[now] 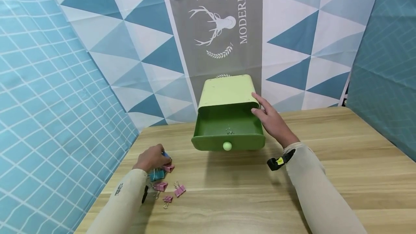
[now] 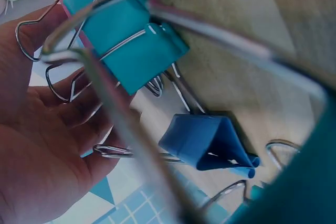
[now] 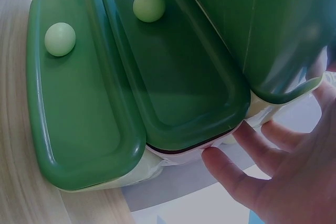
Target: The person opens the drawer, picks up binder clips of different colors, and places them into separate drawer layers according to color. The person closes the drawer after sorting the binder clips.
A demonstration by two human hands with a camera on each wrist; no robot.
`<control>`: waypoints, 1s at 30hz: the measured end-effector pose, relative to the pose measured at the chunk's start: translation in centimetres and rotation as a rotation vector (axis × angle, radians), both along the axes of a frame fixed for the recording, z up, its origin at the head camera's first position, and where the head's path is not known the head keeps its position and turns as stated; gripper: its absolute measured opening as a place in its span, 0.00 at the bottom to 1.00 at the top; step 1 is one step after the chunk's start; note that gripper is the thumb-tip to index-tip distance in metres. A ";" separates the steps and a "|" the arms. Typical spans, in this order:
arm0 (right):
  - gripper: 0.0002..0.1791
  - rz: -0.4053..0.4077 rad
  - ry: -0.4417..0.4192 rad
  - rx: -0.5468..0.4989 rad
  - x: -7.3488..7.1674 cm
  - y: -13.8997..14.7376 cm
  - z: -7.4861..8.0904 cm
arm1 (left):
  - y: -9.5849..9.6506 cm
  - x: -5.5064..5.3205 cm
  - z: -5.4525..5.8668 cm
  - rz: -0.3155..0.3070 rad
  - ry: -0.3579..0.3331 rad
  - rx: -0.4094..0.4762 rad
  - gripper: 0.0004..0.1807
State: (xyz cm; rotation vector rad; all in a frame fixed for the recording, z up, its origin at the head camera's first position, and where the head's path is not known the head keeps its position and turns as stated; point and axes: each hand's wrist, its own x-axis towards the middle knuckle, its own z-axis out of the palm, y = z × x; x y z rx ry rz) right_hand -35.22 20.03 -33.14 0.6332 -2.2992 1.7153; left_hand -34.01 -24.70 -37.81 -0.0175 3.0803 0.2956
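My left hand (image 1: 152,157) reaches down among the binder clips at the left, its fingertips at a blue binder clip (image 1: 167,155). In the left wrist view, a teal binder clip (image 2: 142,56) and a second view of a blue binder clip (image 2: 197,137) overlap the fingers; I cannot tell which one the fingers grip. My right hand (image 1: 273,120) rests its extended fingers against the side and top edge of a pale green drawer cabinet (image 1: 229,89). Its top drawer (image 1: 208,143) is pulled out, with a clip's wire handles (image 1: 229,131) visible inside. Two lower drawers (image 3: 84,114) are closed.
Several pink binder clips (image 1: 180,190) and a teal one (image 1: 157,174) lie on the wooden table (image 1: 234,198) by the left forearm. A patterned cloth (image 1: 221,21) hangs behind the cabinet, with blue cloth (image 1: 48,118) along the left side.
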 end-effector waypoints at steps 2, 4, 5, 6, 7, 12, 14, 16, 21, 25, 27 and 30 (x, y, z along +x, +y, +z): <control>0.32 -0.003 -0.002 -0.004 0.0 -0.1 -0.1 | -0.2 0.1 -0.2 0.007 0.006 0.027 0.25; 0.31 -0.002 -0.004 -0.004 0.0 -0.2 -0.1 | -0.5 0.2 -0.4 0.010 0.018 0.053 0.29; 0.31 -0.003 -0.006 -0.005 0.0 -0.2 -0.1 | -0.6 0.2 -0.4 0.010 0.026 0.067 0.30; 0.31 -0.003 -0.008 -0.007 0.0 -0.2 -0.1 | -0.7 0.2 -0.4 0.015 0.035 0.085 0.31; 0.31 -0.003 -0.010 -0.008 0.0 -0.2 -0.1 | -0.7 0.2 -0.4 0.019 0.047 0.101 0.32; 0.31 -0.008 -0.012 -0.003 -0.1 -0.1 0.0 | -0.9 0.2 -0.2 0.022 0.104 0.144 0.33; 0.31 -0.008 -0.016 -0.002 -0.1 -0.1 0.0 | -0.8 0.2 0.0 0.010 0.124 0.144 0.33; 0.31 -0.009 -0.018 0.000 -0.1 0.0 0.0 | -0.8 0.3 0.1 0.008 0.141 0.145 0.33; 0.31 0.003 -0.023 -0.003 0.0 0.1 0.0 | -0.5 0.5 0.6 0.001 0.202 0.161 0.32; 0.31 0.007 -0.025 -0.001 0.1 0.0 -0.1 | -0.2 1.0 1.0 -0.005 0.268 0.225 0.32; 0.31 0.005 -0.023 0.001 0.0 0.0 -0.1 | 0.0 1.2 1.3 -0.012 0.299 0.285 0.33; 0.31 0.002 -0.020 0.005 0.0 0.1 0.0 | 0.5 1.5 1.8 -0.009 0.334 0.383 0.34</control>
